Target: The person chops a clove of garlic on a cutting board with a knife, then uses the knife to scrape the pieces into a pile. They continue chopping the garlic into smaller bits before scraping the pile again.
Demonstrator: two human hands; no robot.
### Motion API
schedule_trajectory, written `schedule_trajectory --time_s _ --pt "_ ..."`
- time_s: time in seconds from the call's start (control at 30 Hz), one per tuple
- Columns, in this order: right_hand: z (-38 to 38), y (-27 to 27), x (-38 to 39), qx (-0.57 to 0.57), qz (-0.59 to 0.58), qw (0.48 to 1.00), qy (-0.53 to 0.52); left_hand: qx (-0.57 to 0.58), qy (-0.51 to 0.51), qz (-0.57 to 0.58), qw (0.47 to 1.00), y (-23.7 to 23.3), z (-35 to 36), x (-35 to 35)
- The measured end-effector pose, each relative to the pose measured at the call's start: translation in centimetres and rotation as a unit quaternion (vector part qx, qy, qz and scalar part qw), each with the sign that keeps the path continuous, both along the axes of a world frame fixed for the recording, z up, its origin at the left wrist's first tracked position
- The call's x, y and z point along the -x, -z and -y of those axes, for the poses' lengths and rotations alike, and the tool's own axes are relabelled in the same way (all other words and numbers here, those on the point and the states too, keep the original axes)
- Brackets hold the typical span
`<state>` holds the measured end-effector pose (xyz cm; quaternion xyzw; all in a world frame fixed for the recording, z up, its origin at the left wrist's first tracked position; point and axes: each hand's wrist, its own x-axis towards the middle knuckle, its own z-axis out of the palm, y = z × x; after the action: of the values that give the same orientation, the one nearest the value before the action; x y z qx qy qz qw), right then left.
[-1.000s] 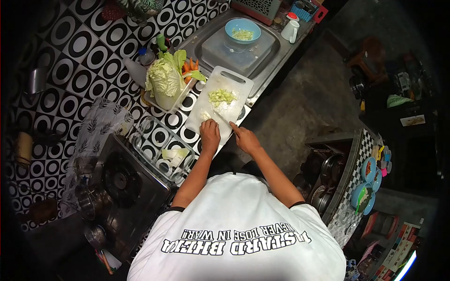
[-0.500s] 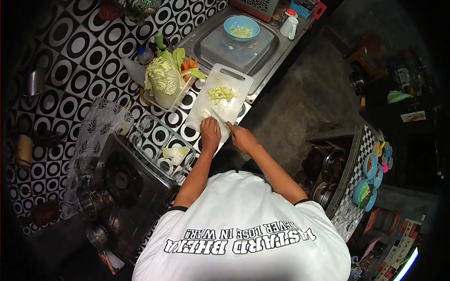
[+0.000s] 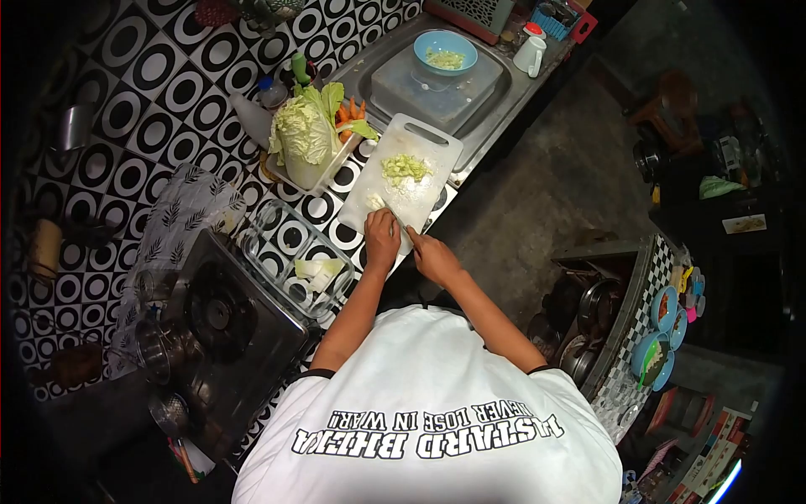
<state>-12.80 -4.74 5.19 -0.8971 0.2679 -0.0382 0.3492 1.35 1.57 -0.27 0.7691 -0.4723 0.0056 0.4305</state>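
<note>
My right hand (image 3: pixel 434 257) is closed round the handle of a knife (image 3: pixel 400 218), whose blade rests low over the near end of a white cutting board (image 3: pixel 437 154). Just left of the blade, my left hand (image 3: pixel 383 238) has its fingers curled together on a pale piece of cabbage (image 3: pixel 375 202), mostly covered by the fingertips. Farther up the board lies a heap of chopped cabbage (image 3: pixel 406 168), pale green and white. Left of the board, a head of napa cabbage (image 3: pixel 300 134) stands in a clear container (image 3: pixel 314 188) beside several carrots (image 3: pixel 348 118).
A blue bowl (image 3: pixel 445 67) with chopped pieces sits on an upturned plastic tub (image 3: pixel 437 101) in the sink (image 3: pixel 501 88). A glass dish (image 3: pixel 273 220) holds a cabbage chunk (image 3: pixel 319 273). The gas stove (image 3: pixel 243 307) is at my left; blue bowls (image 3: pixel 646 344) stand far right.
The view has shifted slightly, so the counter appears a little farther right. The knife blade now lies closer to my left fingertips. Both hands keep their grip.
</note>
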Motion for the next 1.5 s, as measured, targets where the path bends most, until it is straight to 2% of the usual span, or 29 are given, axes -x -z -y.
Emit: schedule_trajectory --time_s 0.77,1.5 --pt "0.1 0.6 0.2 -0.02 -0.004 1.0 -0.003 0.016 -0.026 -0.006 1.0 0.2 0.3 0.3" --pt "1.2 1.6 0.7 -0.006 -0.024 0.998 -0.055 0.013 -0.07 -0.012 0.997 0.0 0.7 1.2"
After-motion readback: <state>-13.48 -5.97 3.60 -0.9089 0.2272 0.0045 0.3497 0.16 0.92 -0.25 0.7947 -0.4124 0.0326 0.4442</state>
